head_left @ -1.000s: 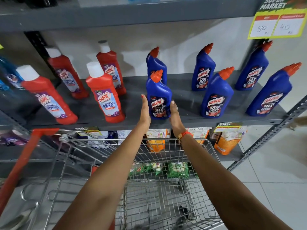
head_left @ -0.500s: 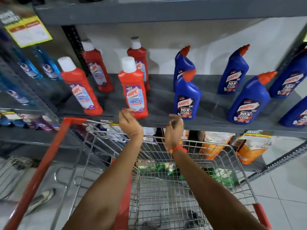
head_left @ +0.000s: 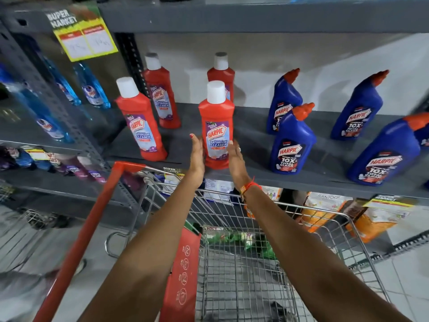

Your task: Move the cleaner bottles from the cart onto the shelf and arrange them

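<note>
Count on the shelf (head_left: 255,126): four red bottles (head_left: 217,126), white caps. Blue bottles (head_left: 293,145), orange caps: four in plain sight, a fifth cut off at the right edge. One price tag (head_left: 86,38) above left. One cart (head_left: 267,252). Two hands (head_left: 197,154) in view.
</note>
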Available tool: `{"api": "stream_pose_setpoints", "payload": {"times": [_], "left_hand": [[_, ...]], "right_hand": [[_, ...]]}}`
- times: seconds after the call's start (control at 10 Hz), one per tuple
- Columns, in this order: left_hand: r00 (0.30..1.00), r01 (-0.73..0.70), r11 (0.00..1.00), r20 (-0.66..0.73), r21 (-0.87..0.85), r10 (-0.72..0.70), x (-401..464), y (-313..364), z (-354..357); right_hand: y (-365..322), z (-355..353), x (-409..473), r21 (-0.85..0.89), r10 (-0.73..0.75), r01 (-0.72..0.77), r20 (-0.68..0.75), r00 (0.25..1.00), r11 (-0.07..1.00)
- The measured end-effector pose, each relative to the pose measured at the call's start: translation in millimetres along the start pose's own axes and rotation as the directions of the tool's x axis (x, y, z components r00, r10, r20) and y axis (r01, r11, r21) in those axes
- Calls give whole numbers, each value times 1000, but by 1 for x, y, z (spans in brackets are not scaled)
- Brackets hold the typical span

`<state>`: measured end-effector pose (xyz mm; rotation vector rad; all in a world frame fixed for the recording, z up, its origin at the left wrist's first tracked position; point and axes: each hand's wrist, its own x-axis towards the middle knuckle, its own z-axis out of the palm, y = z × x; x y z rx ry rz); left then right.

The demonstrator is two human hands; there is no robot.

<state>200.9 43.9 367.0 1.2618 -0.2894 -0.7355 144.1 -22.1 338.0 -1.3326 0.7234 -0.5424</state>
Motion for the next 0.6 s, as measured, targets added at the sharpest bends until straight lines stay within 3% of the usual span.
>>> {"api": "stream_pose_setpoints", "payload": {"times": [0.4, 0.5, 0.6], "left_hand": [[995, -95, 987, 31, 127, 92, -8, 0, -9], [907, -322, 879, -153, 351, 393, -14, -1, -10], [741, -445, 614, -117, 651, 661, -14, -8, -17]], "right_hand": [[-1, 5, -9, 2, -17, 17, -21, 1000, 1000], [-6, 0, -22, -138, -223, 214, -54, 973, 967], [-7, -16, -34, -494, -491, 402, -58, 869, 771]]}}
